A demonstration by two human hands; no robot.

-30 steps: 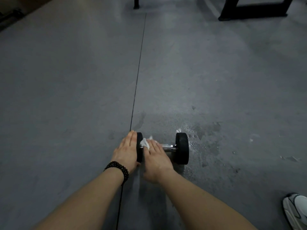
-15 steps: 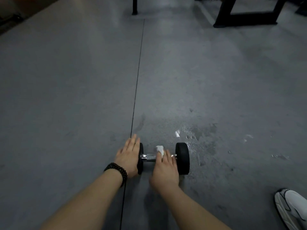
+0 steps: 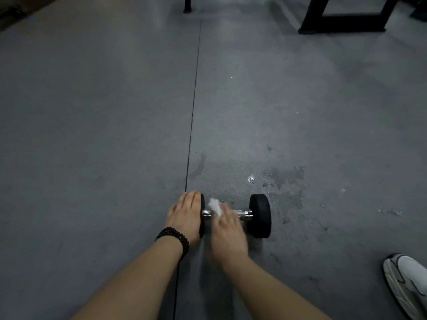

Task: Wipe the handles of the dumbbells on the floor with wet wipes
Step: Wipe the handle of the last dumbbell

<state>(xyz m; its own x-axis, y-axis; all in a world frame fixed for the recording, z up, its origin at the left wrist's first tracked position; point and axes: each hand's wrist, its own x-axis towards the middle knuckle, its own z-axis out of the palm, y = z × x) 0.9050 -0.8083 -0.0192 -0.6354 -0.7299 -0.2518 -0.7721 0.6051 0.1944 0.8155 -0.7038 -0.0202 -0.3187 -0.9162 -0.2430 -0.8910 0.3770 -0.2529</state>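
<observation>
Head view shows the dumbbell lying on the floor at about 6 o'clock, the left hand flat against its left weight with fingers straight. The right hand presses a wet wipe onto the chrome handle, blurred, so its finger curl is unclear. Heavy, rigid and free to roll, it is best steadied at a weight, since the wet bar probably turns slick.

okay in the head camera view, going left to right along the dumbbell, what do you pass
left hand → left weight head → wet wipe under the right hand → bare chrome handle → right weight head → wet patch on floor → white shoe
</observation>
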